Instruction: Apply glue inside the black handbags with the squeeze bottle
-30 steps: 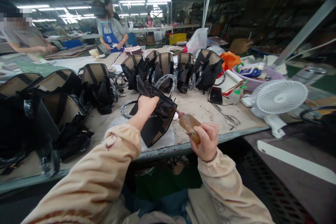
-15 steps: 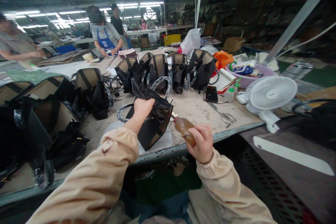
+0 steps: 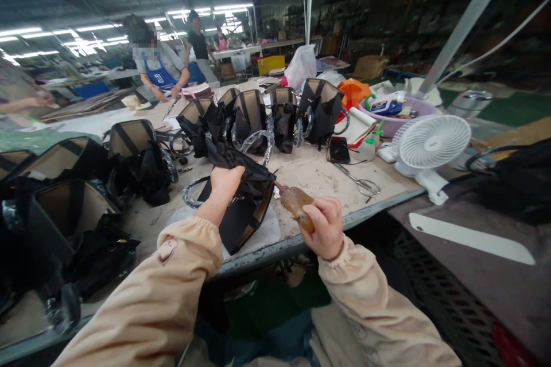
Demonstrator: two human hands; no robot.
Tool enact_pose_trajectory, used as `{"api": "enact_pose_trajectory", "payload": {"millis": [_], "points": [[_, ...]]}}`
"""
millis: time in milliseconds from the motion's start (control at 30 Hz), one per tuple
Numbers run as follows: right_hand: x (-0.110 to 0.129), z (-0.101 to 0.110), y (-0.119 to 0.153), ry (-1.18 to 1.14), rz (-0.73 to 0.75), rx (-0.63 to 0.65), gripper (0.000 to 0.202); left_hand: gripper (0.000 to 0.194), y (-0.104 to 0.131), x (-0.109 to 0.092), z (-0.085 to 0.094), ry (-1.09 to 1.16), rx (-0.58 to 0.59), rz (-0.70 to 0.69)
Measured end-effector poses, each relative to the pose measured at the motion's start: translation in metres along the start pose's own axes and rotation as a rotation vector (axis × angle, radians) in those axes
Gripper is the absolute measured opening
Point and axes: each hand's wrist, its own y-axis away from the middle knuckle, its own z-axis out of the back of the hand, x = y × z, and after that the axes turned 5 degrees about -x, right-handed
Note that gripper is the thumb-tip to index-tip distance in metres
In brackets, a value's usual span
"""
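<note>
A black handbag [image 3: 235, 221] with plastic-wrapped handles lies on its side near the table's front edge, its mouth toward the right. My left hand [image 3: 226, 186] is closed on the black fabric at its upper side. In my right hand [image 3: 327, 226] is a squeeze bottle [image 3: 297, 206], amber and smeared, with a dark red nozzle. The nozzle's thin tip meets the upper edge of the bag's opening; whether anything comes out of it I cannot tell. Under the bag is a pale sheet [image 3: 271, 226].
Several black bags [image 3: 249, 112] stand at the back and left. To the right are scissors [image 3: 365, 184], a phone [image 3: 340, 150], a white fan [image 3: 433, 146], a purple basin [image 3: 402, 117] and a white strip [image 3: 471, 238]. A co-worker in a blue apron [image 3: 161, 75] stands across the table.
The whole view has shifted a little, so most things sit further left. The bottle's tip has moved slightly up along the bag's edge. Both hands keep their holds.
</note>
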Motion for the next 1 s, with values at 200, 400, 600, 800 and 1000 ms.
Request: {"api": "enact_pose_trajectory", "payload": {"millis": [200,400,600,800,1000], "points": [[0.003,-0.001,-0.001,-0.016,-0.041,0.018,0.031,0.024,-0.005,-0.001,-0.01,0.031,-0.009,0.08],[-0.003,-0.005,-0.001,-0.003,-0.041,-0.01,0.032,0.021,-0.006,-0.001,-0.014,0.032,0.016,0.106],[-0.004,-0.007,0.002,0.001,-0.072,0.01,0.032,0.024,-0.006,-0.004,-0.012,0.031,0.035,0.095],[0.001,-0.005,0.003,-0.023,-0.082,0.049,0.028,0.026,-0.005,-0.007,-0.012,0.04,0.047,0.09],[-0.004,-0.006,0.002,-0.007,-0.099,0.009,0.027,0.028,-0.002,-0.012,-0.012,0.044,0.042,0.085]]}}
